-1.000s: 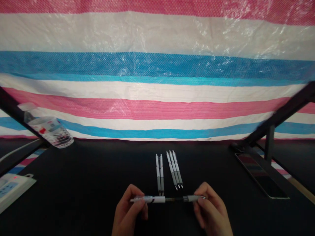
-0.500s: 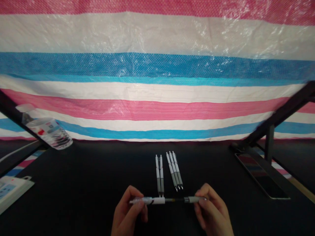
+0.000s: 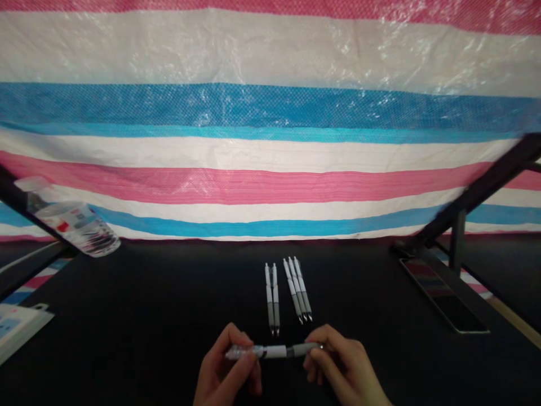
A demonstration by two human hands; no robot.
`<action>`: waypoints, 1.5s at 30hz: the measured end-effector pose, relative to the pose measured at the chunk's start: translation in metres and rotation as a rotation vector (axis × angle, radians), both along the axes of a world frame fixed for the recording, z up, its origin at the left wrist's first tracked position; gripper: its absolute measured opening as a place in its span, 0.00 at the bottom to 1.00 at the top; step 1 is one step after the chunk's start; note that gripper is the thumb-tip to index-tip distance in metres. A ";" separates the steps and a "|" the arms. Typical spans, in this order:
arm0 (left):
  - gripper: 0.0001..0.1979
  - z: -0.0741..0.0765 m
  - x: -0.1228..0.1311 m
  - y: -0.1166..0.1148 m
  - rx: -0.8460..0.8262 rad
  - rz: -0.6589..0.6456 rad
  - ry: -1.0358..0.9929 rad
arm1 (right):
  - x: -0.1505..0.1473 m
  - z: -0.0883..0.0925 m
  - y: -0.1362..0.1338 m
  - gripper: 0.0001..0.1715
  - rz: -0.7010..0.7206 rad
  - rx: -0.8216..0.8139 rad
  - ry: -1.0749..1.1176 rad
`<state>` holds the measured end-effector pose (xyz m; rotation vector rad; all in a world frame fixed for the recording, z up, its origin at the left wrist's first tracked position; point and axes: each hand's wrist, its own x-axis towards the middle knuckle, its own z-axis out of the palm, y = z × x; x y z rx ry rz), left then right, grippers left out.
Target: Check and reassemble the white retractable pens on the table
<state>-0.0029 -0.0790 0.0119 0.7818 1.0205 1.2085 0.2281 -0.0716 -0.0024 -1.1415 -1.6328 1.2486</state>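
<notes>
Both my hands hold one white and grey pen crosswise just above the black table. My left hand pinches the white barrel end. My right hand pinches the grey grip end, and the two halves sit pushed together. Beyond the pen lie a pair of pens and a group of three pens, all pointing toward me.
A plastic water bottle lies tilted at the far left. A white power strip sits at the left edge. A phone lies at the right by dark frame bars. A striped tarp hangs behind the table.
My right hand moved left and pushed the grey grip part onto the white barrel, closing the gap where the dark refill showed. The view shifted slightly.
</notes>
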 end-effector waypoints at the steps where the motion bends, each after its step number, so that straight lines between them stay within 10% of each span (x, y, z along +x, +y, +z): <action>1: 0.20 0.000 0.000 0.000 0.003 -0.006 -0.002 | 0.001 0.001 0.001 0.20 0.002 0.015 -0.026; 11: 0.19 -0.004 -0.001 -0.004 0.048 -0.085 0.014 | 0.004 0.011 0.000 0.34 0.016 0.068 -0.204; 18: 0.17 -0.005 -0.004 0.002 0.029 -0.030 -0.025 | 0.000 0.013 0.001 0.15 -0.006 -0.011 -0.011; 45: 0.16 0.012 0.000 0.013 -0.031 -0.019 -0.049 | 0.006 0.025 0.009 0.14 0.120 0.330 -0.407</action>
